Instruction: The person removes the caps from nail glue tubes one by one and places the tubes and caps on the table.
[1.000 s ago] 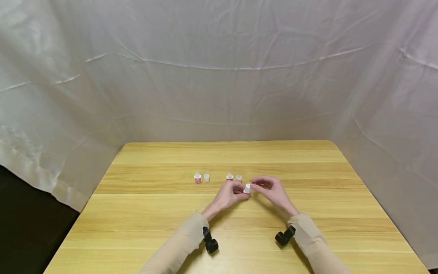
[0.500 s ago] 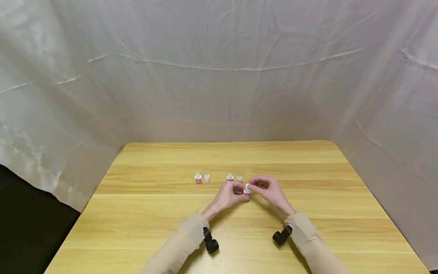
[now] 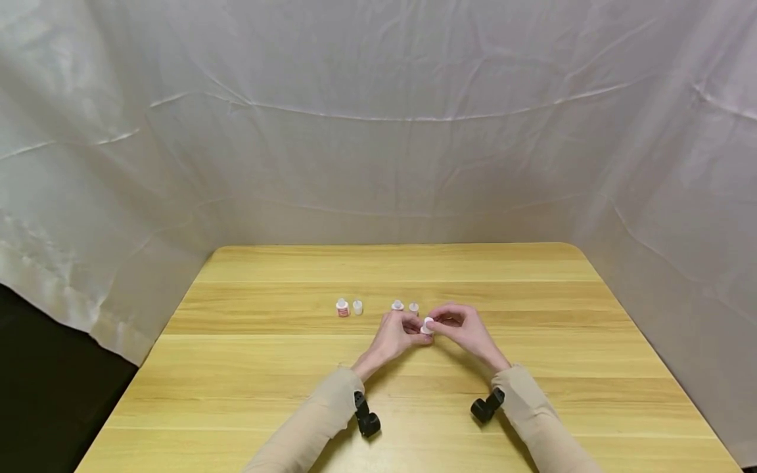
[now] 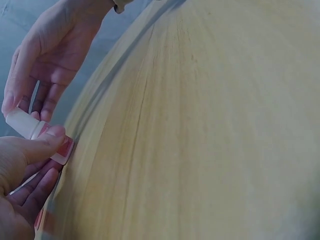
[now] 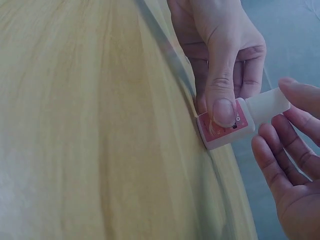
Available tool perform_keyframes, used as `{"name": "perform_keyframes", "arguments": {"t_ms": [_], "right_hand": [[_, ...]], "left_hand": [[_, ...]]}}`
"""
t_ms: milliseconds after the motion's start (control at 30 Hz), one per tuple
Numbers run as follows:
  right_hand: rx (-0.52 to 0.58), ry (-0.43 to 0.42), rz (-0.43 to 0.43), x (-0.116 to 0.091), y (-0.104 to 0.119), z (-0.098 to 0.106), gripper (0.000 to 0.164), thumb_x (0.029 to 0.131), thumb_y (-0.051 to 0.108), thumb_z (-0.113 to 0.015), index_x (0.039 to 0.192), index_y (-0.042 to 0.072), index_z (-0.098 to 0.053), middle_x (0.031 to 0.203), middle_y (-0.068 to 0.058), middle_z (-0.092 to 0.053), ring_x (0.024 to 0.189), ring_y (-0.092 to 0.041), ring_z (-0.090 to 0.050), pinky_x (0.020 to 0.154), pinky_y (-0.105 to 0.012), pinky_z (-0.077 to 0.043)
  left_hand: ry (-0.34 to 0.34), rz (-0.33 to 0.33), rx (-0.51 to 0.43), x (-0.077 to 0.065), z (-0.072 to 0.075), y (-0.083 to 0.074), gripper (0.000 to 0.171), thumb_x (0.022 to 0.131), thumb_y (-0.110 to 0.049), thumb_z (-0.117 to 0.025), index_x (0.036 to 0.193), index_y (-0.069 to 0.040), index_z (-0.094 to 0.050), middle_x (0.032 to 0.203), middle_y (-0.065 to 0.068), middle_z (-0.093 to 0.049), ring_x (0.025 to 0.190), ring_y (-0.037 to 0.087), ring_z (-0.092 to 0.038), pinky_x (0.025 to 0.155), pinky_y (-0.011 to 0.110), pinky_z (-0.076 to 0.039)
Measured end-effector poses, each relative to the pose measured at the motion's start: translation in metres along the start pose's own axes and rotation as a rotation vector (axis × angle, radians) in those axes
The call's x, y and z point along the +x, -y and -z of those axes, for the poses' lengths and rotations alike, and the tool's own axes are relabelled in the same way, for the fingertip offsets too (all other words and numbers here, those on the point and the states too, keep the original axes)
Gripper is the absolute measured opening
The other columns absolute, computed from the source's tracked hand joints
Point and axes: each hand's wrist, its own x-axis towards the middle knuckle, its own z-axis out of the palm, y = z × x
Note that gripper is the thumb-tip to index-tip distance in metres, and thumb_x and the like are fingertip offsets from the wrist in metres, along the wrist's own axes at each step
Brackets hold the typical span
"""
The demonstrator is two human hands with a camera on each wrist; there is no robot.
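My left hand [image 3: 395, 336] grips a small white squeeze bottle [image 5: 245, 117] with a pinkish-red label, its thumb across the label. The bottle's base is close over the wooden table. On the bottle sits a white cap [image 5: 268, 105], and my right hand [image 3: 467, 330] pinches it between thumb and fingers. In the left wrist view the cap [image 4: 22, 123] tilts up toward the right hand's fingertips. Beyond the left hand stands a similar bottle [image 3: 397, 305], its lower part hidden by that hand, with a small white cap [image 3: 414, 307] at its right.
Farther left stand another red-labelled bottle [image 3: 343, 309] and a small white cap [image 3: 357, 307] beside it. The wooden table [image 3: 266, 368] ends at a pale hanging sheet [image 3: 378, 171] at the back and sides. A black camera is strapped at each wrist.
My right hand has moved slightly left, its thumb and fingers going from beside the cap to a pinch on it. The left hand keeps its hold on the bottle in place.
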Motion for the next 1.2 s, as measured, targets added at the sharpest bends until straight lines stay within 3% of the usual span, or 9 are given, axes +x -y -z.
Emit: {"name": "perform_keyframes", "arguments": {"t_ms": [233,467,700,867,1000,1200], "right_hand": [[-0.112,-0.021,0.02,0.002,0.0,-0.003,0.025,0.081,0.009,-0.083,0.101,0.0,-0.072,0.097,-0.019,-0.074,0.081,-0.008,-0.067,0.081,-0.025,-0.058],[-0.201,-0.003,0.019,0.001,0.016,-0.004,0.021,0.081,0.008,-0.083,0.097,0.0,-0.072,0.093,-0.016,-0.074,0.082,-0.014,-0.068,0.084,-0.036,-0.059],[-0.213,-0.009,0.116,0.004,0.002,-0.002,0.014,0.081,0.01,-0.084,0.092,0.008,-0.076,0.091,-0.007,-0.075,0.083,-0.007,-0.067,0.091,-0.037,-0.059],[-0.248,-0.022,0.201,0.003,0.001,-0.004,0.012,0.08,0.007,-0.084,0.09,0.009,-0.077,0.089,-0.004,-0.075,0.081,-0.004,-0.066,0.09,-0.029,-0.059],[-0.298,-0.038,0.292,0.003,0.0,-0.006,0.013,0.079,0.005,-0.084,0.088,0.009,-0.077,0.086,-0.003,-0.075,0.079,-0.009,-0.067,0.087,-0.03,-0.06],[-0.333,-0.049,0.372,0.004,-0.003,-0.009,0.014,0.077,-0.004,-0.082,0.087,0.002,-0.075,0.083,-0.009,-0.074,0.076,-0.024,-0.068,0.081,-0.044,-0.062]], "left_hand": [[-0.008,-0.001,0.003,-0.002,0.0,0.001,0.019,0.079,-0.013,-0.086,0.095,-0.007,-0.078,0.093,0.01,-0.079,0.079,0.012,-0.075,0.072,0.015,-0.059],[-0.008,0.005,-0.009,-0.003,-0.001,0.003,0.019,0.079,-0.013,-0.086,0.095,-0.007,-0.078,0.092,0.01,-0.079,0.08,0.013,-0.075,0.073,0.014,-0.059],[0.002,-0.023,-0.016,-0.002,0.001,0.004,0.018,0.08,-0.013,-0.086,0.096,-0.008,-0.079,0.093,0.009,-0.079,0.081,0.013,-0.075,0.074,0.016,-0.059],[0.009,-0.038,-0.007,-0.002,0.002,0.006,0.017,0.08,-0.014,-0.085,0.094,-0.009,-0.079,0.091,0.008,-0.079,0.079,0.01,-0.074,0.073,0.016,-0.059],[0.015,-0.055,-0.004,-0.002,0.002,0.007,0.016,0.08,-0.015,-0.085,0.093,-0.009,-0.079,0.09,0.008,-0.079,0.078,0.009,-0.073,0.072,0.016,-0.058],[0.032,-0.064,0.008,-0.002,0.005,0.006,0.015,0.08,-0.016,-0.086,0.092,-0.01,-0.08,0.089,0.007,-0.08,0.077,0.01,-0.073,0.071,0.016,-0.057]]}}
